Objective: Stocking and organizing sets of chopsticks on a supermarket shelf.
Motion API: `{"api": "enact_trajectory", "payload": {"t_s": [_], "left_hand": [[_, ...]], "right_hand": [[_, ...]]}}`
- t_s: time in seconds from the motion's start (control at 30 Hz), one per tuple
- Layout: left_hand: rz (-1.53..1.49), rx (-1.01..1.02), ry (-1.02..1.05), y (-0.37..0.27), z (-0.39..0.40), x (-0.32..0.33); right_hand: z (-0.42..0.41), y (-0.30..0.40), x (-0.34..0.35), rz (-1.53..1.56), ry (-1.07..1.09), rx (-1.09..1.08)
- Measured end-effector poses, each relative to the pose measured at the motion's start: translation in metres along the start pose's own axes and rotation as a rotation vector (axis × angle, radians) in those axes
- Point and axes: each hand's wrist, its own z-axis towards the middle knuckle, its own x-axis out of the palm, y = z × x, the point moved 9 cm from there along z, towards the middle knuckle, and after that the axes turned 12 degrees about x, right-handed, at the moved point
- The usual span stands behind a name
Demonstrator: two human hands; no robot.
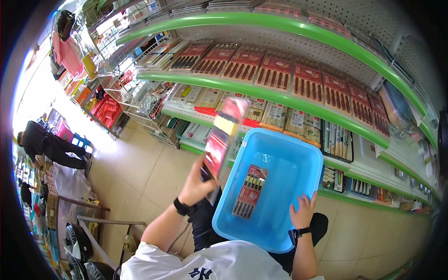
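Observation:
My left hand point(197, 185) holds a long flat red package point(218, 148), raised to the left of a blue plastic basin point(276, 154). Motion blur hides the package's details, but a pale yellow band crosses it. The basin lies across my lap, tilted in view. On its floor rests a red-carded pack of chopsticks point(250, 192) with dark and gold ends. My right hand point(302, 211) holds the basin's right rim, fingers spread over the edge.
Green-edged shelving point(245, 85) rises in front, bearing a row of red chopstick packs point(274, 70). Bundled wooden sticks point(276, 113) lie one shelf lower. A wire rack point(122, 101) stands left. Behind it on the tiled floor point(157, 175), a person point(52, 145) bends over. Black pans point(78, 241) sit lower left.

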Motion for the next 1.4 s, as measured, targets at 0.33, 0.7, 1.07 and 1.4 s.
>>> {"api": "enact_trajectory", "payload": {"t_s": [0.33,0.7,1.07,1.4], "left_hand": [[0.558,0.463,-0.394,-0.074,0.251,-0.115],[1.004,0.173,-0.285,-0.060,0.403,-0.070],[1.005,0.453,-0.127,-0.046,0.359,-0.074],[1.030,0.442,-0.229,-0.043,0.344,-0.071]], "right_hand": [[0.003,0.004,-0.002,0.013,0.000,-0.019],[0.003,0.005,-0.002,-0.007,0.008,0.008],[0.005,0.006,-0.004,0.008,0.009,0.010],[0.000,0.004,-0.001,-0.027,-0.003,-0.003]]}}
